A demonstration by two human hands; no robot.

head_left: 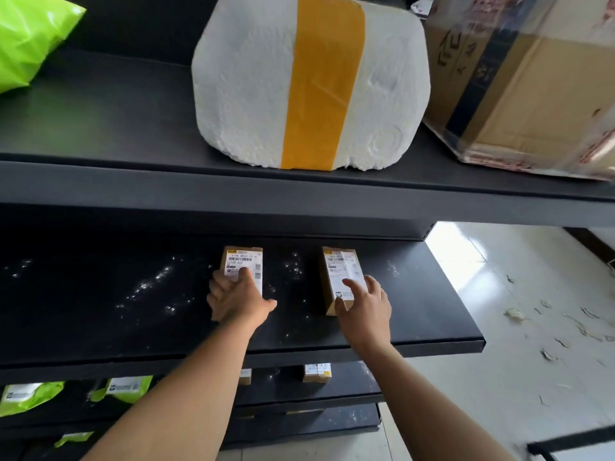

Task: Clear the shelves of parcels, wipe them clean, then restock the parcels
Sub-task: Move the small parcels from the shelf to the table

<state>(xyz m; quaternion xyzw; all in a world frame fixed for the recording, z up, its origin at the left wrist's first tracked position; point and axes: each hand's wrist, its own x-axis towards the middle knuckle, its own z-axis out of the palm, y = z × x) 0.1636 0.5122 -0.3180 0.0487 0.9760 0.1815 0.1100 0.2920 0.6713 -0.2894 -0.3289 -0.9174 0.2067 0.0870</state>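
- We note two small labelled boxes lying flat and apart on the dark middle shelf (100, 327), which is speckled with white crumbs.
- Left hand (238, 296) clamps the near end of the left parcel (244, 259), fingers down its left side, thumb at its right corner.
- Right hand (366, 302) clamps the right parcel (337, 267), thumb at its near-left corner, fingers over its top.
- Upper shelf (100, 128): a foam box (249, 94) stands between a green bag (26, 38) and a carton (532, 78).

2 slim bare forearms, uncovered up to the frame edge, left hand (238, 299) and right hand (366, 304) likewise bare
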